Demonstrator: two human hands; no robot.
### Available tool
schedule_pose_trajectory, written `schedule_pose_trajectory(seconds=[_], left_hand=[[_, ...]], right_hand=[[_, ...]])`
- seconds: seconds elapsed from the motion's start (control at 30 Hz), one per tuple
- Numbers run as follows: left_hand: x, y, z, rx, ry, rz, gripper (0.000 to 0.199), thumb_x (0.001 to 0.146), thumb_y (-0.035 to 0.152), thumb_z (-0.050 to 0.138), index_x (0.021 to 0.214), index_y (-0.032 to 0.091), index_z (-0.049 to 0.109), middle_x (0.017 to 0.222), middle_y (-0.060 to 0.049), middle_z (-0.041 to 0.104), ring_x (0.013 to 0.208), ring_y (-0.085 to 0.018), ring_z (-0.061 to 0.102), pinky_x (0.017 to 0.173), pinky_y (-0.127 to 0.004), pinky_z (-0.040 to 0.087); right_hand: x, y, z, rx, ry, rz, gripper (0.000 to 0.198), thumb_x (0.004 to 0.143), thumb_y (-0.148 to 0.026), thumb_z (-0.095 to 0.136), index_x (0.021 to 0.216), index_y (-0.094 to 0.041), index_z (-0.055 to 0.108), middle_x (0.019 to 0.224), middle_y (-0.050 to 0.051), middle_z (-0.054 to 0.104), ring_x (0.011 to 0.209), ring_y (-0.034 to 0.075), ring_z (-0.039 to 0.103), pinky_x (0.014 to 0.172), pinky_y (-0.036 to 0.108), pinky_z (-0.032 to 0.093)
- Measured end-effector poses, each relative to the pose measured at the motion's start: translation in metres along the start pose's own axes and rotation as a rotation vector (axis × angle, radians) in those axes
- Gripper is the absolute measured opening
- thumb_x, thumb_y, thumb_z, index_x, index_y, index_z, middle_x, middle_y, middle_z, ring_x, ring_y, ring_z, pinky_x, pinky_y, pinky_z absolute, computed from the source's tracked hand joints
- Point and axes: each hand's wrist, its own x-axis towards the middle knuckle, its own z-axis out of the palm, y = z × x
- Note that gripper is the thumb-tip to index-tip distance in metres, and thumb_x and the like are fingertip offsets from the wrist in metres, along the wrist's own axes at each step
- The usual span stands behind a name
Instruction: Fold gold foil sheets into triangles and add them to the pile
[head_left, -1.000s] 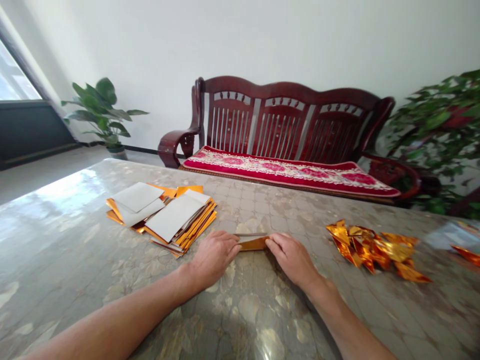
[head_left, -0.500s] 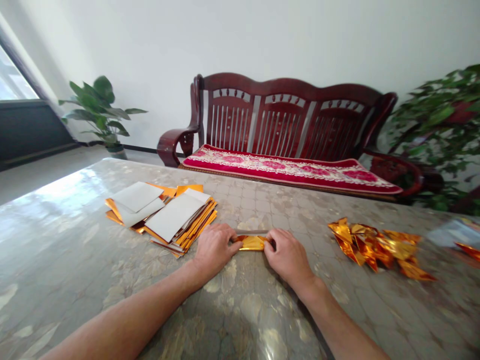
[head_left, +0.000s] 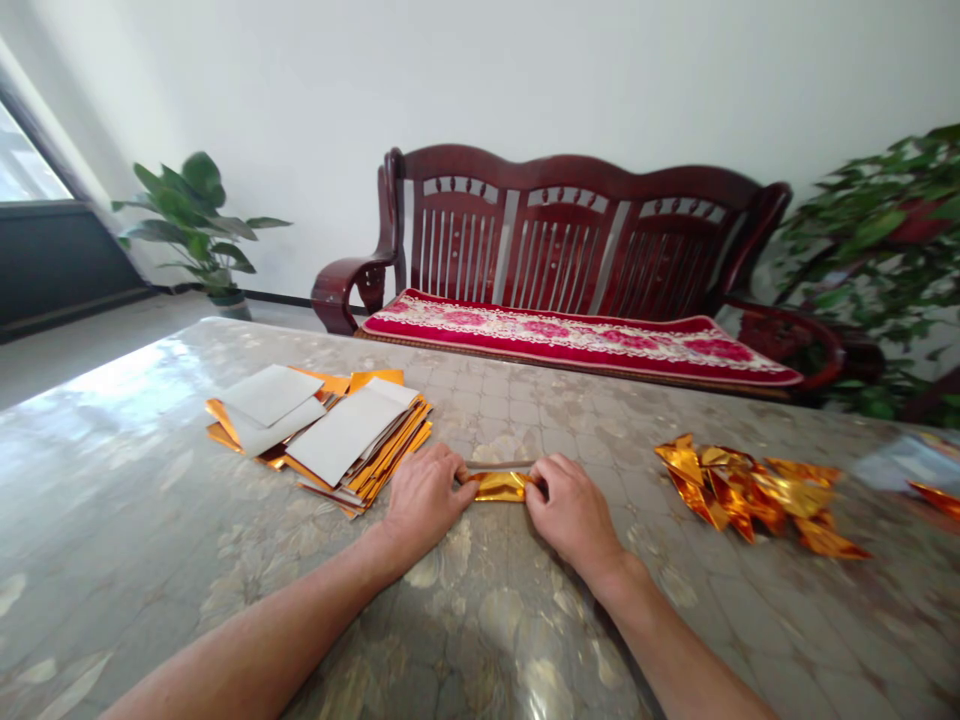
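Observation:
A narrow strip of folded gold foil paper (head_left: 501, 487) lies between my hands, low over the table's middle. My left hand (head_left: 427, 492) is closed on its left end, the thumb pressed along the near side. At the other end, my right hand (head_left: 574, 515) pinches the foil with curled fingers. Both ends of the strip are hidden under the fingers. Left of my left hand is a stack of foil sheets (head_left: 352, 435), white backs up with gold edges showing. Folded gold foil pieces (head_left: 757, 490) sit in a heap to the right of my right hand.
The table (head_left: 480, 620) has a patterned, glossy cover. A clear plastic bag (head_left: 904, 464) lies at the right edge beside more gold foil. Beyond the table stands a dark red wooden bench (head_left: 570, 240) with a red floral cushion (head_left: 585, 335). Potted plants flank it.
Both hands keep their grip on the foil strip and have barely moved. The strip's gold face looks slightly flatter. The whole view has shifted a little.

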Motion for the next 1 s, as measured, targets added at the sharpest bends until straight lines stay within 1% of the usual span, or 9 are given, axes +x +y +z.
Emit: schedule_pose_trajectory(seconds=[0.23,0.43,0.67,0.87,1.0], left_hand=[[0.0008,0.0011,0.0006,-0.010,0.005,-0.032,0.021,0.087,0.035,0.061,0.072,0.020,0.067,0.081,-0.003,0.064,0.082,-0.019,0.060,0.072,-0.030,0.038],[0.0004,0.0014,0.0007,-0.010,-0.015,-0.060,0.020,0.086,0.035,0.062,0.074,0.021,0.068,0.087,-0.003,0.063,0.087,-0.019,0.060,0.074,-0.031,0.038],[0.0022,-0.0017,0.0068,0.044,0.000,-0.068,0.022,0.088,0.037,0.058,0.074,0.022,0.065,0.087,-0.002,0.061,0.087,-0.019,0.059,0.073,-0.032,0.037],[0.0031,-0.0026,0.0083,0.069,-0.012,-0.062,0.019,0.089,0.036,0.059,0.076,0.022,0.063,0.089,-0.002,0.060,0.087,-0.020,0.059,0.072,-0.031,0.036],[0.0023,-0.0033,0.0079,0.062,-0.005,-0.054,0.015,0.088,0.037,0.062,0.084,0.022,0.061,0.091,-0.002,0.058,0.090,-0.020,0.058,0.075,-0.031,0.037]], right_hand=[[0.0008,-0.0002,0.0004,-0.021,-0.004,-0.015,0.013,0.082,-0.013,0.053,0.073,-0.022,0.052,0.082,0.001,0.059,0.081,0.018,0.054,0.070,0.028,0.034],[-0.0002,0.0008,0.0012,-0.012,-0.014,0.000,0.012,0.082,-0.013,0.054,0.073,-0.022,0.052,0.082,0.001,0.059,0.082,0.017,0.053,0.069,0.027,0.033],[-0.0002,0.0013,0.0027,-0.011,-0.025,0.015,0.012,0.083,-0.014,0.054,0.074,-0.022,0.052,0.082,0.001,0.059,0.082,0.017,0.054,0.069,0.027,0.033],[0.0001,0.0017,0.0016,0.028,-0.034,0.079,0.011,0.084,-0.018,0.055,0.074,-0.022,0.056,0.086,0.001,0.059,0.083,0.016,0.055,0.068,0.026,0.033],[0.0009,0.0019,-0.0005,0.030,-0.054,0.139,0.013,0.085,-0.022,0.057,0.072,-0.022,0.059,0.085,0.000,0.061,0.082,0.016,0.056,0.066,0.026,0.032]])
